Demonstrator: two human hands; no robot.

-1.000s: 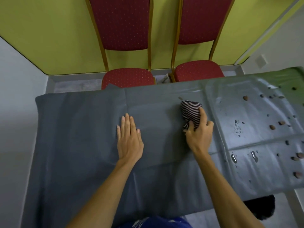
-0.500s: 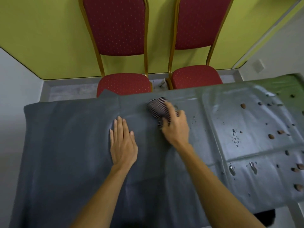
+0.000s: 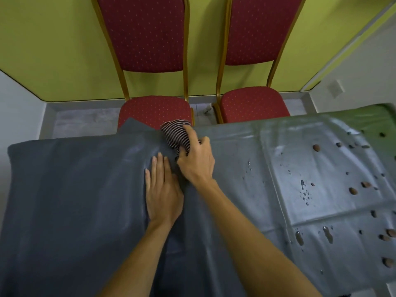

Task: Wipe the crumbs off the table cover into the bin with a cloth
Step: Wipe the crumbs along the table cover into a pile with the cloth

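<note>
A grey table cover (image 3: 75, 189) spreads across the table. My right hand (image 3: 196, 161) grips a bunched black-and-white striped cloth (image 3: 175, 133) at the cover's far edge, in front of the left chair. Flat on the cover lies my left hand (image 3: 164, 189), fingers together, just left of and partly under my right wrist. Several brown crumbs (image 3: 353, 191) and water drops (image 3: 299, 237) are scattered over the right part of the cover. No bin is in view.
Two red chairs with gold frames, one (image 3: 150, 61) left and one (image 3: 255, 58) right, stand against a yellow-green wall beyond the table. A fold of the cover (image 3: 132, 125) rises at the far edge near the left chair's seat. Grey floor lies between.
My right hand has swept the striped cloth left and away to the cover's far edge. The left hand has stayed flat on the cover, now close beside the right wrist.
</note>
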